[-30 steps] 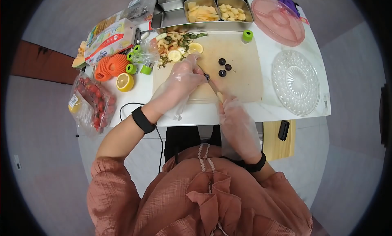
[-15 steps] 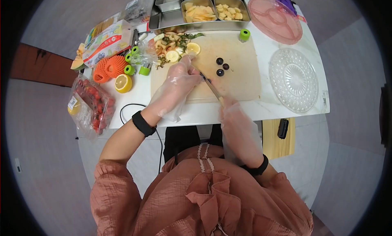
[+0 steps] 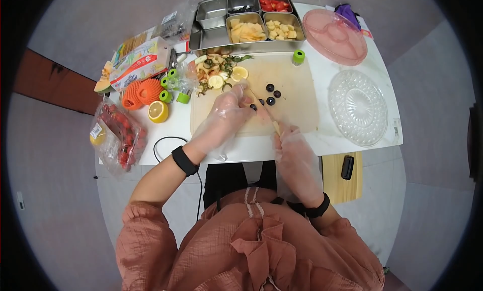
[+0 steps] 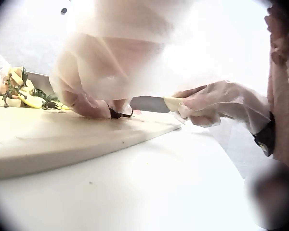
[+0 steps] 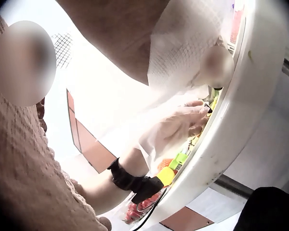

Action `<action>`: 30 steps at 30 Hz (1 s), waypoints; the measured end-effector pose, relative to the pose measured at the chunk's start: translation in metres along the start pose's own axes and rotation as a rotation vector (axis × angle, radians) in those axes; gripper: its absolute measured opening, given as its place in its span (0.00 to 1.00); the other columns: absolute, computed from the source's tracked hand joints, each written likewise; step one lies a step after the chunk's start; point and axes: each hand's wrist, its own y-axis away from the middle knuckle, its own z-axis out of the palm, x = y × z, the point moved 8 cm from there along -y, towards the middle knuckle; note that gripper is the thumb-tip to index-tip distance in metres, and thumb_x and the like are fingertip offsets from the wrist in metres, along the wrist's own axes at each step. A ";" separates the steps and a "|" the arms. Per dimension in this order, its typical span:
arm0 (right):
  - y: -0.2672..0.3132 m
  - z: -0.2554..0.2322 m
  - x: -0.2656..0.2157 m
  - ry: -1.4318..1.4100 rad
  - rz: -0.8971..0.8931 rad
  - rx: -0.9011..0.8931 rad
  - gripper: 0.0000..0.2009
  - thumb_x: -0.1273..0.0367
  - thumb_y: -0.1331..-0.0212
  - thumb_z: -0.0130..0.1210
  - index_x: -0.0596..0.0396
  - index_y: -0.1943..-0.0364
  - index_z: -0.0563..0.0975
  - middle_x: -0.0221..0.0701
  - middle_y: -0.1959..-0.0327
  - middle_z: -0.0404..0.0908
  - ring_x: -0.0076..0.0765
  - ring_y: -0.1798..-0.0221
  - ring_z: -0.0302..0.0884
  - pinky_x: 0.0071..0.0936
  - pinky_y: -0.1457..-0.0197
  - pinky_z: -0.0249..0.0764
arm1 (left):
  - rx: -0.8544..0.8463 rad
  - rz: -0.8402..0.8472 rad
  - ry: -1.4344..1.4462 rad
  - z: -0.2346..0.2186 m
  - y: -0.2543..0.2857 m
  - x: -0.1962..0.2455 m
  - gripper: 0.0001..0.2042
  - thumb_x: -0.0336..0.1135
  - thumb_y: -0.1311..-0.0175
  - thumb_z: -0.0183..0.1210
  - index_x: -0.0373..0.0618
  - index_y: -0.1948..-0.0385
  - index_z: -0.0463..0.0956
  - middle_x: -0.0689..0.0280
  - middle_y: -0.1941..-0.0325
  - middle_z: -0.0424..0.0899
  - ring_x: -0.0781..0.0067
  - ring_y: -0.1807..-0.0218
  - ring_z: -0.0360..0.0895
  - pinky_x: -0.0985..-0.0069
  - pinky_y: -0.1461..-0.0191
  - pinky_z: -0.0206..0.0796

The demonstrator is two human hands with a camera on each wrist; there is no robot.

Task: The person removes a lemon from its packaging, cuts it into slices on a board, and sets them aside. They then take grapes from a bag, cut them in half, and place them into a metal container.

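Observation:
In a clear plastic glove, my left hand (image 3: 229, 112) rests on the pale cutting board (image 3: 297, 115), its fingertips pinching a dark round fruit (image 4: 116, 113). My right hand (image 3: 297, 150), also gloved, grips the light handle of a knife (image 4: 151, 103). The blade slants up and left across the board, right by the left fingertips. Another dark piece (image 3: 261, 102) lies on the blade's right side. Three whole dark round fruits (image 3: 270, 101) sit farther right. Much of the blade is hidden behind the left fingers in the left wrist view.
Peels and lemon slices (image 3: 216, 81) lie at the board's upper left. A steel tray (image 3: 251, 47) of cut fruit stands behind. At right are a clear plate (image 3: 358, 107) and a pink divided tray (image 3: 334, 37); at left, a halved lemon (image 3: 158, 111) and bagged red fruit (image 3: 121, 135).
The head view has tilted, so the table sits lower in it. Two dark pieces now show on either side of the blade, where one showed before. Both hands keep their holds.

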 end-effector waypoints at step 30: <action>-0.005 -0.014 0.017 0.159 0.052 0.072 0.16 0.69 0.35 0.55 0.51 0.43 0.74 0.43 0.53 0.79 0.55 0.56 0.80 0.47 0.55 0.78 | 0.003 0.258 -0.359 0.016 -0.017 0.009 0.09 0.31 0.42 0.62 0.37 0.62 0.80 0.46 0.60 0.80 0.43 0.53 0.79 0.58 0.45 0.71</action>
